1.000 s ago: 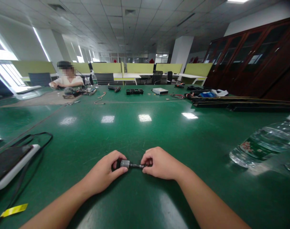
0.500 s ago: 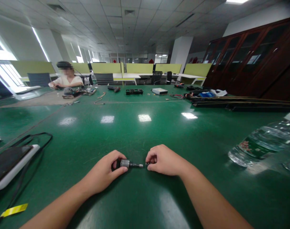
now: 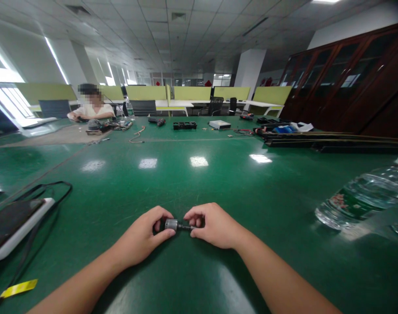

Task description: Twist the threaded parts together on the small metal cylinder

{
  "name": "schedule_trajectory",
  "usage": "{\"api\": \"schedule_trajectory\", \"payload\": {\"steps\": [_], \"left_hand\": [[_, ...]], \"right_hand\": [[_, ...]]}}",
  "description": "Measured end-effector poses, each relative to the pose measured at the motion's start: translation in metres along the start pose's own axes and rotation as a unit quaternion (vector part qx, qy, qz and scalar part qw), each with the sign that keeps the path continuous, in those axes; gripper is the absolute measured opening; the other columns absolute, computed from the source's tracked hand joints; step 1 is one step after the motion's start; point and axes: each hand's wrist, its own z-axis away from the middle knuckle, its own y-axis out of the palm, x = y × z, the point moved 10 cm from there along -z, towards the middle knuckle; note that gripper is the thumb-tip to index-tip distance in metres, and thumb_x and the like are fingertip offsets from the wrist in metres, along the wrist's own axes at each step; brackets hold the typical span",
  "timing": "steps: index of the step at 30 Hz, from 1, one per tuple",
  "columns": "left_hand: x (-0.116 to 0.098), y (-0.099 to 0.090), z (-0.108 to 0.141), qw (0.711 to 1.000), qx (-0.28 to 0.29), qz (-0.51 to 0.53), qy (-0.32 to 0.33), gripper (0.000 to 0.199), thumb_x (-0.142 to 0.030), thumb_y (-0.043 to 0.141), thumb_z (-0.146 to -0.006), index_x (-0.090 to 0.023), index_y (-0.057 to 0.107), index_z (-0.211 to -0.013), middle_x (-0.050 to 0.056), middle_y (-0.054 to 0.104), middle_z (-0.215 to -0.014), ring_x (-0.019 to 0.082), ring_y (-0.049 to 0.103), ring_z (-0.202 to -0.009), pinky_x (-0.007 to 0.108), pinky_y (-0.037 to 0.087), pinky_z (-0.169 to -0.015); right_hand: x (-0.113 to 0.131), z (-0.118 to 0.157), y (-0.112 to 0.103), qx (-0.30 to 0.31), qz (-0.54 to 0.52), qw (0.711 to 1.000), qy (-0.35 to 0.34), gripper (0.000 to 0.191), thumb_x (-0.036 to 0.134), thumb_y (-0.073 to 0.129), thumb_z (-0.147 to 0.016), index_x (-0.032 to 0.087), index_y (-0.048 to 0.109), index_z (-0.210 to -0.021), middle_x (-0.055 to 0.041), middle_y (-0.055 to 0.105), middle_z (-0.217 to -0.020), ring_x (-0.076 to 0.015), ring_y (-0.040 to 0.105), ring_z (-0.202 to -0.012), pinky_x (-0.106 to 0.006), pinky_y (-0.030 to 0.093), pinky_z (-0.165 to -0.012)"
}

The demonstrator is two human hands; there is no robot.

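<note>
My left hand (image 3: pixel 153 227) grips a grey metal cylinder (image 3: pixel 171 224) with a thinner dark shaft pointing right, lying low over the green tabletop. My right hand (image 3: pixel 212 222) is at the shaft's free end, thumb and forefinger closed on a small black coil spring (image 3: pixel 187 227). The spring appears to sit around the shaft, though my fingertips partly hide it and the shaft's tip. Both hands rest near the table's front edge, close together.
A plastic water bottle (image 3: pixel 358 198) lies on the right. To the left are a phone-like device (image 3: pixel 18 222) and a black cord with a yellow tag (image 3: pixel 19 288). Across the table sits a person (image 3: pixel 94 111); a drill (image 3: pixel 157 121), black part (image 3: pixel 185 125) and silver box (image 3: pixel 220 125) lie farther back.
My right hand has moved left, bringing the spring from beyond the shaft's tip onto the shaft. My left hand and the cylinder have stayed in place.
</note>
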Motion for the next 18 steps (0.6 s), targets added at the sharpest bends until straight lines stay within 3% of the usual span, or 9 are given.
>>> {"api": "schedule_trajectory", "payload": {"steps": [7, 12, 18], "left_hand": [[0.003, -0.002, 0.0, 1.0, -0.005, 0.003, -0.008, 0.021, -0.037, 0.058, -0.091, -0.021, 0.064, -0.104, -0.001, 0.058, -0.081, 0.018, 0.053, -0.072, 0.027, 0.04, -0.066], [-0.002, 0.001, 0.0, 1.0, 0.004, -0.003, 0.005, 0.019, -0.035, 0.059, -0.09, -0.021, 0.066, -0.1, 0.0, 0.059, -0.084, 0.018, 0.053, -0.075, 0.027, 0.039, -0.067], [0.0, 0.001, -0.001, 1.0, 0.002, -0.014, 0.001, 0.021, -0.038, 0.058, -0.091, -0.021, 0.067, -0.099, 0.0, 0.059, -0.083, 0.018, 0.053, -0.074, 0.027, 0.039, -0.066]], "right_hand": [[0.002, -0.003, 0.003, -0.053, -0.027, 0.998, 0.014, 0.038, 0.005, 0.071, -0.067, 0.019, 0.073, -0.101, 0.0004, 0.073, -0.083, -0.0116, 0.06, -0.068, -0.024, 0.049, -0.066], [0.012, -0.003, 0.008, -0.035, -0.062, 0.997, -0.023, 0.046, 0.003, 0.072, -0.065, 0.019, 0.07, -0.108, -0.0013, 0.073, -0.091, -0.0139, 0.066, -0.08, -0.027, 0.053, -0.08], [0.01, -0.004, 0.009, -0.033, -0.11, 0.993, -0.028, 0.05, -0.004, 0.063, -0.065, 0.016, 0.067, -0.11, -0.0063, 0.071, -0.103, -0.0159, 0.071, -0.085, -0.028, 0.056, -0.08]]}}
